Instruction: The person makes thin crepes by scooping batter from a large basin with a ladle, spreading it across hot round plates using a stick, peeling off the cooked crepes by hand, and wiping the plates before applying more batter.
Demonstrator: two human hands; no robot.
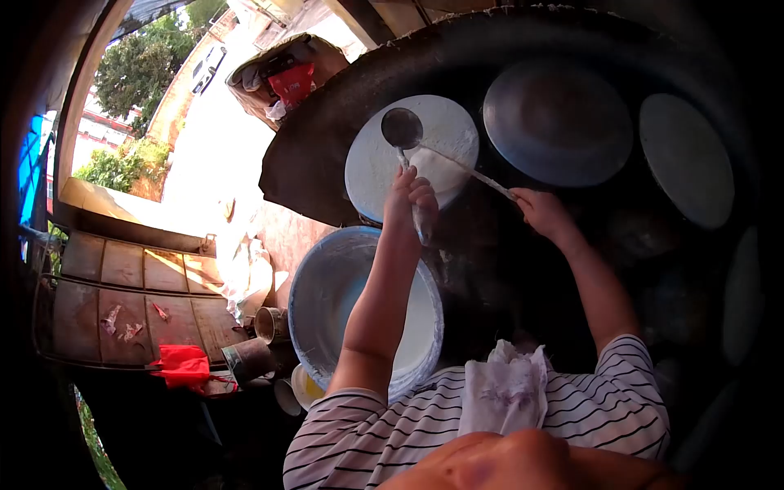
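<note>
My left hand (415, 196) is closed around the pale handle of a ladle. The ladle's round dark bowl (402, 128) is over a round griddle (371, 167) coated in white. My right hand (541, 212) grips the end of a thin light-coloured stick (482, 177), which slants up and left across the same griddle toward the ladle. Under the stick, a thicker white patch (441, 171) lies on the griddle's surface; I cannot tell whether the stick touches it. Below my left forearm stands a large blue-rimmed tub (327, 269) with whitish liquid (419, 327) inside.
To the right are a second round pan (559, 122) with a brownish middle and a pale round one (686, 159), all set in a dark stove top (490, 49). At left are a tiled ledge (171, 322), a red bag (181, 365) and metal cans (248, 359). A bundle (286, 77) sits beyond the stove.
</note>
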